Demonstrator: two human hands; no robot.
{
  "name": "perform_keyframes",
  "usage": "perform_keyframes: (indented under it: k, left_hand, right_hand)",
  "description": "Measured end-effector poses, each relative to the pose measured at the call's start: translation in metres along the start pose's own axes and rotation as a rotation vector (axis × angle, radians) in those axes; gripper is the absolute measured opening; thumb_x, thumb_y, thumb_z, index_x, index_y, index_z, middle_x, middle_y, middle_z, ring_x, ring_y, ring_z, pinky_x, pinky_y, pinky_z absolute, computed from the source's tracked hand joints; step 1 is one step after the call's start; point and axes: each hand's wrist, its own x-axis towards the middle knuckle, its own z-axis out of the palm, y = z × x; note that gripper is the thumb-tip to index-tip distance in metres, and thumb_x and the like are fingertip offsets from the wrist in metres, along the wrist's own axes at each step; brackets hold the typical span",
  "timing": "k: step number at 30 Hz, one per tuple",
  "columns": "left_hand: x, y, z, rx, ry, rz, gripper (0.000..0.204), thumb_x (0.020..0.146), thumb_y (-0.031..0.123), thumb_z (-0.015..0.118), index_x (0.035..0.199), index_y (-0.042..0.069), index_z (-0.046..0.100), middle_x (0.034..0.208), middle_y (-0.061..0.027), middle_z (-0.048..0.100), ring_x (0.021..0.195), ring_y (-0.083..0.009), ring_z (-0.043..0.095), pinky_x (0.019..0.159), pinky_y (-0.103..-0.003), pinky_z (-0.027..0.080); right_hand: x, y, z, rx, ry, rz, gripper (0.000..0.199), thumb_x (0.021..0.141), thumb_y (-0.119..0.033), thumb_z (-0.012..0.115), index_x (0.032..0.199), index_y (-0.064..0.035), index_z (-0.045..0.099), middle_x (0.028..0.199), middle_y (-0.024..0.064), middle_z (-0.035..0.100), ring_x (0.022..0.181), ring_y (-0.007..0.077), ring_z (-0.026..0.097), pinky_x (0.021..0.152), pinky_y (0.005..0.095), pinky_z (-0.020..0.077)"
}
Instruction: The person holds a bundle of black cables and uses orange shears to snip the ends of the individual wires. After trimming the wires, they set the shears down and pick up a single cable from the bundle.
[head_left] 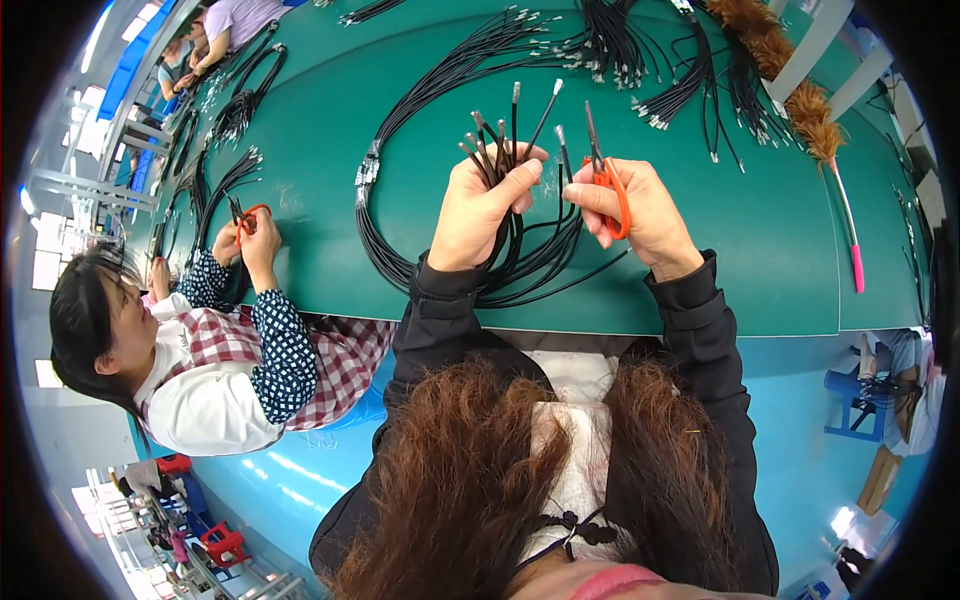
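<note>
My left hand (pixel 472 208) is closed around a bunch of black cables (pixel 512 232), whose silvery ends fan out above the fingers. My right hand (pixel 648 200) grips orange-handled scissors (pixel 624 205), with the dark blades pointing up and away from me. Its thumb and finger come close to one cable standing upright between the two hands; whether they touch it I cannot tell. From the left hand the cables run down and round in a wide loop (pixel 372 228) on the green table, bound at the left side with a pale wrap.
More black cable bundles (pixel 610 45) lie across the far side of the green table (pixel 760 260). A brown fluffy duster (pixel 815 120) with a pink handle rests at the right. On my left a co-worker (pixel 215 370) in a checked apron handles orange scissors and cables.
</note>
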Motion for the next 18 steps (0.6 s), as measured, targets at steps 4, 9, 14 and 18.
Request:
perform_keyframes:
  k: [4,9,14,18]
  left_hand:
    - [-0.0017,0.0012,-0.0050,-0.059,0.020,0.000,0.017,0.085,0.009,0.064,0.098,-0.001,0.063,0.072,0.0023,0.054,0.059,-0.0054,0.045,0.055,-0.020,0.036]
    - [-0.0002,0.0023,-0.0005,0.004,0.030,-0.012,0.018,0.083,0.010,0.067,0.096,-0.001,0.063,0.072,0.0030,0.054,0.060,-0.0047,0.045,0.054,-0.020,0.036]
    - [-0.0017,0.0038,-0.0032,0.015,0.009,-0.025,0.019,0.080,0.011,0.070,0.095,0.000,0.064,0.072,0.0028,0.055,0.060,-0.0048,0.045,0.054,-0.020,0.035]
    - [-0.0024,0.0024,-0.0043,0.021,0.012,-0.034,0.019,0.080,0.010,0.070,0.094,-0.001,0.063,0.075,-0.0006,0.058,0.059,-0.0056,0.045,0.054,-0.021,0.035]
  right_hand:
    - [-0.0012,-0.0048,0.0004,-0.103,-0.065,0.085,0.017,0.083,-0.016,0.068,0.084,-0.0007,0.061,0.058,0.0014,0.056,0.041,0.0060,0.049,0.039,0.0178,0.0383]
    - [-0.0032,-0.0037,-0.0027,-0.178,-0.058,0.114,0.017,0.082,-0.016,0.068,0.082,-0.0006,0.060,0.056,0.0007,0.055,0.041,0.0057,0.049,0.038,0.0177,0.0376]
    - [-0.0057,-0.0054,0.0001,-0.220,-0.070,0.111,0.019,0.082,-0.017,0.069,0.082,0.0001,0.060,0.056,0.0003,0.055,0.041,0.0054,0.048,0.037,0.0176,0.0377]
    - [-0.0065,-0.0063,0.0004,-0.253,-0.076,0.114,0.019,0.082,-0.017,0.069,0.082,0.0004,0.060,0.056,0.0002,0.055,0.042,0.0052,0.049,0.037,0.0176,0.0381]
